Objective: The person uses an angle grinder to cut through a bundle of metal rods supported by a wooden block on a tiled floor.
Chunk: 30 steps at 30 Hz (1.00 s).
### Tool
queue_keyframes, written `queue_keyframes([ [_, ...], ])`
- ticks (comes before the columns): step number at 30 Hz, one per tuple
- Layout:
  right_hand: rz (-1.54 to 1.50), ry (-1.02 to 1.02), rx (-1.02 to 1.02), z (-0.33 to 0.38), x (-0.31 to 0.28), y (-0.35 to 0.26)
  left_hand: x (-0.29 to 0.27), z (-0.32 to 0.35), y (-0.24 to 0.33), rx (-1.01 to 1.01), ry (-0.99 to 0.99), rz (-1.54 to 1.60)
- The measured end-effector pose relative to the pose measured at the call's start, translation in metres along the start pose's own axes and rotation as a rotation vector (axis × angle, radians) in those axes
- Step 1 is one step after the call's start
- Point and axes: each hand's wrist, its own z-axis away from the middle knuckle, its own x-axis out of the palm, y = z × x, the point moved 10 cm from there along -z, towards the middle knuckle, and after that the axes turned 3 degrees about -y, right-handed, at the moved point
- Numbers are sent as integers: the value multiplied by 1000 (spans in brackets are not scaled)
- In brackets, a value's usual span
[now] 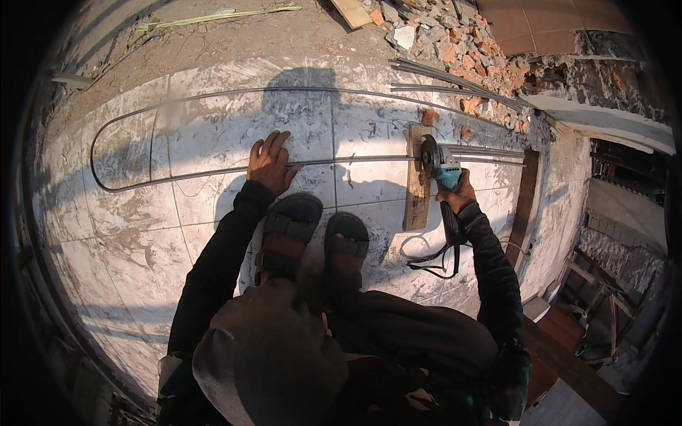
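Note:
A long steel rod (pixel 220 172) runs across the tiled floor and bends round in a loop at the left. My left hand (pixel 270 165) lies over its near run, fingers stretched out past it and pressing it down. In my right hand (pixel 456 195) is a teal and black angle grinder (pixel 446 175), gripped round its body. The grinder's disc (pixel 429 156) stands against or just over the rod, above a wooden board (pixel 416 206) that lies crosswise underneath. Whether the disc touches the rod I cannot tell. A black cord (pixel 452 263) trails from the grinder.
Several more steel rods (pixel 455 80) lie at the far right beside broken brick rubble (pixel 447 51). My sandalled feet (pixel 293 219) stand close behind the rod. A doorway wall (pixel 565 184) edges the right side. Scrap wood (pixel 353 13) lies at the back.

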Motion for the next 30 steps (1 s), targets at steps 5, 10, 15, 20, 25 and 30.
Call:
queue_keyframes([
  [5, -1, -10, 9, 3, 0, -1, -1, 1, 0, 4, 7, -6],
  [10, 17, -13, 15, 1, 0, 14, 1, -1, 1, 11, 12, -4],
  [15, 20, -24, 23, 9, 1, 1, 0, 2, -1, 3, 6, -11],
  [20, -31, -18, -6, 7, 2, 10, -1, 0, 1, 13, 20, -6],
  [25, -29, -17, -5, 6, 3, 9, -2, 1, 0, 14, 26, 3],
  [30, -105, 9, -44, 6, -1, 8, -1, 0, 1, 20, 26, -6],
])
